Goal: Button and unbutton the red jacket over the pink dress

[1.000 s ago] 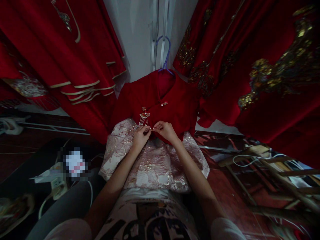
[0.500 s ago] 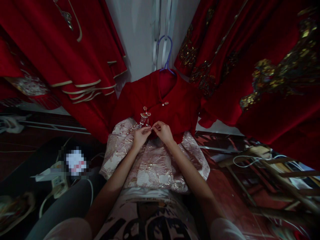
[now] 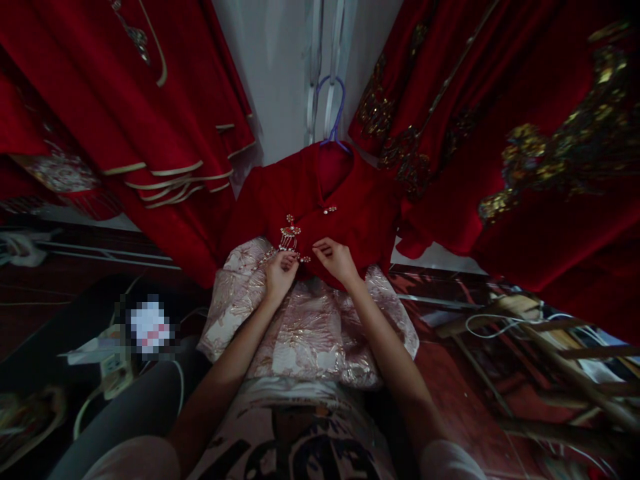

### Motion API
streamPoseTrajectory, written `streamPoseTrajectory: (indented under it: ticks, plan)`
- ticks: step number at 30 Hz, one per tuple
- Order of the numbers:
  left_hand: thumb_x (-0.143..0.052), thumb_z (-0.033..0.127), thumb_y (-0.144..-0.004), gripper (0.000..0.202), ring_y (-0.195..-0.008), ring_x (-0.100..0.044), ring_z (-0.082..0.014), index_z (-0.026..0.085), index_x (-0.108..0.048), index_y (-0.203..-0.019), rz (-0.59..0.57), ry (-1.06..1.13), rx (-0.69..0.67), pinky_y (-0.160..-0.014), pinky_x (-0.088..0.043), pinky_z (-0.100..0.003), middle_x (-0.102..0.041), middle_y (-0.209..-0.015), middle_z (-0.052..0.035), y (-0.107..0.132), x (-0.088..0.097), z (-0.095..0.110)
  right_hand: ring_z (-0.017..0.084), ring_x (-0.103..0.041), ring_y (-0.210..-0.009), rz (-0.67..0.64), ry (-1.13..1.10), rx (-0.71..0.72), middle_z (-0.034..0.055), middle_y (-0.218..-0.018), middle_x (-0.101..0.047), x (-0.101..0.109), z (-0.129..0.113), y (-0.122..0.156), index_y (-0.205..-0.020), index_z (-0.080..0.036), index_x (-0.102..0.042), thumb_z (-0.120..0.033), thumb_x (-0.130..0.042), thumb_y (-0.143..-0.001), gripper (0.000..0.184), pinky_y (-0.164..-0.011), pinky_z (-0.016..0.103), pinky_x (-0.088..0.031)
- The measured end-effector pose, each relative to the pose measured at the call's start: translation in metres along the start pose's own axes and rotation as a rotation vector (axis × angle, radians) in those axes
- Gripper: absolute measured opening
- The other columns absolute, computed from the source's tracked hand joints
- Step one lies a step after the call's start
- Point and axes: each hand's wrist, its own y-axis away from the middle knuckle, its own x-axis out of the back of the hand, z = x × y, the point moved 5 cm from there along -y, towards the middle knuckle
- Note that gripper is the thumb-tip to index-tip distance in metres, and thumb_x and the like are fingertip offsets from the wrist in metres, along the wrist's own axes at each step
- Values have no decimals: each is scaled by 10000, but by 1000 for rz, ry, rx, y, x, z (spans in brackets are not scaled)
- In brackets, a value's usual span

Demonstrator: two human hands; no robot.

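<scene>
**Left hand pinching at a beaded clasp on a red jacket, right hand just beside it**

From my end of the head camera, I have the red jacket in the middle of the view, on a purple hanger in front of a pale wall. Its lower part lies over pale brocade fabric, which spreads in front of the person.

I see the left hand with thumb and fingers pressed together on one end of the beaded clasp near the jacket's lower front. The right hand is over the jacket, thumb and fingertips close together and apart from the clasp; I cannot tell whether they pinch anything. Above the left hand sits a tasselled ornament, and nearer the collar a second clasp.

At lower left I make out a basket-like container; its contents are too blurred to name. Beside it is a power strip. To the right, a wooden frame has white sheets between its bars. Red garments hang on the left; gold-sequined ones hang on the right.
</scene>
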Motion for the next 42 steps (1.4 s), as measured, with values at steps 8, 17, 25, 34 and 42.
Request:
streamPoseTrajectory:
  ticks: [8,17,25,34,42]
  plan:
    - [-639,201,-780,169,-701,-550,-108,210,-663,-947,-45,-252,-182,-598,-476,-220,-570,-899,-22,8,0,22,129,-682,-730,49,-39,25,25,-866,-720,41,-14,-4,-929,-201,-656,-319,-563,-876,160,-691,245,-548]
    - [-645,285,-835,99,-819,-600,-151,209,-639,-898,-69,-248,-222,-728,-531,-285,-602,-918,-37,9,-2,15,124,-675,-757,-118,7,25,30,-841,-720,13,-2,-1,-907,-190,-670,-244,-574,-856,121,-724,242,-527]
    - [-621,332,-853,135,-789,-653,-146,206,-622,-901,-96,-114,-147,-765,-553,-303,-667,-854,-22,10,-5,9,126,-662,-799,-229,-36,16,36,-874,-697,-29,21,3,-1001,-189,-613,-196,-573,-837,169,-734,238,-505]
    - [-719,413,-736,260,-711,-663,-124,171,-637,-783,-204,289,89,-675,-571,-248,-672,-760,-14,0,-16,11,110,-534,-639,-237,172,18,-31,-736,-589,-21,2,9,-873,-209,-522,-201,-645,-694,217,-584,202,-351]
    - [-725,483,-719,411,-770,-694,-125,162,-667,-969,54,602,234,-773,-595,-300,-715,-943,-55,-50,-8,23,84,-403,-561,-380,67,84,-71,-622,-456,12,-20,9,-751,-206,-443,-219,-599,-700,165,-554,199,-284]
